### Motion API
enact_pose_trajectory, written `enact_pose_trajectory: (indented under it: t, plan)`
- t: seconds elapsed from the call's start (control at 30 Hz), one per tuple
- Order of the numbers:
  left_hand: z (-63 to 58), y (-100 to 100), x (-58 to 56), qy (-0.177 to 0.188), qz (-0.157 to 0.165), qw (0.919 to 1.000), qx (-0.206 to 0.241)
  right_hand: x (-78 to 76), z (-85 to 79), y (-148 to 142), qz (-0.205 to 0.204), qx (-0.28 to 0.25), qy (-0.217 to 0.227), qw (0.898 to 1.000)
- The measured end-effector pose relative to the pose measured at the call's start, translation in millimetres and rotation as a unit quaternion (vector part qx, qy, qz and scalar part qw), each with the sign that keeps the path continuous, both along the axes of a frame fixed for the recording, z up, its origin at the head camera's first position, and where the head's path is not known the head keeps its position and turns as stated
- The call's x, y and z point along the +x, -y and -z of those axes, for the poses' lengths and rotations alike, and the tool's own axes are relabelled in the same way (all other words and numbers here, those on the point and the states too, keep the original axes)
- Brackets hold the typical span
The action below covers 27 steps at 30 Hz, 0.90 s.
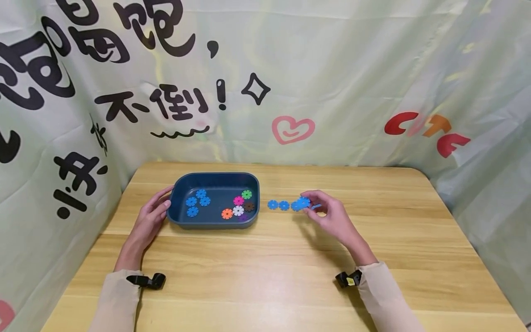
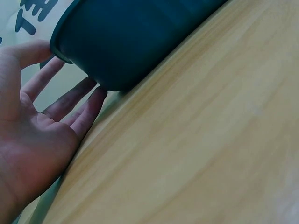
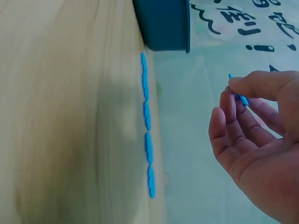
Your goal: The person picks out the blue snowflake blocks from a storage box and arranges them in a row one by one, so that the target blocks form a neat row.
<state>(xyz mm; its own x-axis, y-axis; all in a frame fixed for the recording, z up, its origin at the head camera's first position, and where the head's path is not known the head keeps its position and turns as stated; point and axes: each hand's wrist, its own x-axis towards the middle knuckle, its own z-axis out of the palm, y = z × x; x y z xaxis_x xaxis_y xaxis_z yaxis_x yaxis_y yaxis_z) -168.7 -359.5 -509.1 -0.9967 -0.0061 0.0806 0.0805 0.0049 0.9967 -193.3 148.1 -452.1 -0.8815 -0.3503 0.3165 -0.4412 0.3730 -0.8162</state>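
Observation:
My left hand [image 1: 151,216] is at the left end of a dark blue rectangular bin [image 1: 213,225]. Its fingertips [image 2: 88,84] touch the outer wall, and the thumb lies at the rim. Over a row of blue notched discs on the table, my right hand [image 1: 329,216] pinches one blue notched disc [image 3: 244,100] between thumb and fingertips. In the row, a leftmost disc [image 1: 273,204] and a second disc [image 1: 284,205] show plainly; the hand partly covers the others. Seen edge-on in the right wrist view, the row [image 3: 147,123] runs end to end in a line.
Inside the bin, several blue discs [image 1: 192,211] lie at the left. An orange disc [image 1: 227,214], a white disc [image 1: 238,210], a green disc [image 1: 246,194] and other colours cluster at its right. A printed curtain [image 1: 348,83] hangs behind the wooden table [image 1: 249,272].

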Motion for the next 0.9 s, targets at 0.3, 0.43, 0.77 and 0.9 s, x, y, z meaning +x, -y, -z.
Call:
enact_pose_trajectory:
  t: [0.3,0.43,0.77,0.9]
  plan:
    - [-0.9,0,-0.6,-0.001,0.003,1.0,-0.003,-9.9,9.8,-17,0.034,0.003,0.032,0.999]
    - [-1.6,0,-0.8,-0.003,0.004,1.0,-0.002,-12.7,10.4,-23,0.046,0.001,0.052,0.998]
    - [-0.7,1,1.0,-0.005,0.003,1.0,-0.006,-20.6,17.7,-42,0.068,0.021,0.072,0.995]
    - [-0.1,1,0.3,-0.007,0.004,1.0,-0.003,-21.9,20.7,-51,0.077,0.023,0.074,0.994]
